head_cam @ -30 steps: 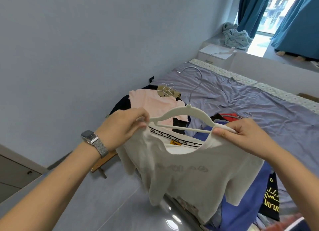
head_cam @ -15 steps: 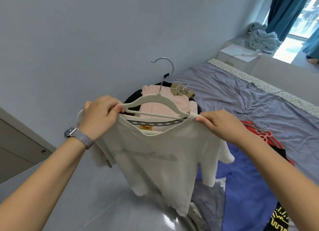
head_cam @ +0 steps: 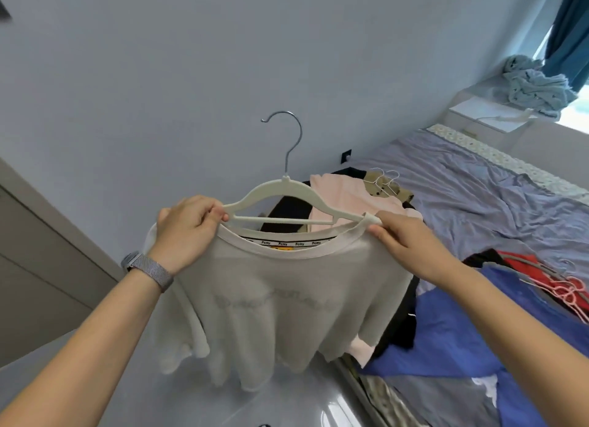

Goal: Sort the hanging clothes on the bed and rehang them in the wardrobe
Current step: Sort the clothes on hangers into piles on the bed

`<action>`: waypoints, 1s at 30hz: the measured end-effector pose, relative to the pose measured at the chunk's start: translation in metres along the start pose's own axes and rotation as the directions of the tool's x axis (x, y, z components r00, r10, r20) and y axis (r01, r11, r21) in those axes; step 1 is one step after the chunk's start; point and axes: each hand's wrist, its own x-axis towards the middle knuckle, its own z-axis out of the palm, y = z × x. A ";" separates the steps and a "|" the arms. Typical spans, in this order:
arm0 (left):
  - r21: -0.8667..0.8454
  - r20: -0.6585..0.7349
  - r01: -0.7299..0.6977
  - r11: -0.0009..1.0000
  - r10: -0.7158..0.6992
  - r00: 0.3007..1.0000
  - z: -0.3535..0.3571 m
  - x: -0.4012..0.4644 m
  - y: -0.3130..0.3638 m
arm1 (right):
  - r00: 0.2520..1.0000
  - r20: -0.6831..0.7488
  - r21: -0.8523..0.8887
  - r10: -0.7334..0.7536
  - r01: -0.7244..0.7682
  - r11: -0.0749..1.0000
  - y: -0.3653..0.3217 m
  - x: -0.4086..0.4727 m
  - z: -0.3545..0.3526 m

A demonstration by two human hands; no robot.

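A: Left hand (head_cam: 186, 232) pinches the white T-shirt (head_cam: 280, 302) onto the hanger (head_cam: 280, 200) at nine o'clock; right hand (head_cam: 404, 244) pinches collar and hanger tip at three.

B: Keep it level above the bed (head_cam: 478, 197); seat both shoulders evenly before the wardrobe.

We take the white hanger (head_cam: 280, 200) as our landmark. Above and to its left we see only bare wall (head_cam: 159, 75), so a hand could pass freely there. Directly behind it, a heap of pink and black clothes (head_cam: 347, 197) with wire hangers blocks the way. Right of it, beyond the heap, the grey bed sheet (head_cam: 478, 197) lies open. Below and right, blue and red garments (head_cam: 462, 327) crowd the bed. Lower left, a wardrobe panel (head_cam: 38, 260) closes that side.
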 end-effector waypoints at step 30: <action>-0.250 0.597 -0.301 0.920 0.391 0.701 0.249 0.331 0.023 | 0.659 -0.270 -0.249 0.702 -0.752 0.611 0.203 0.151 0.029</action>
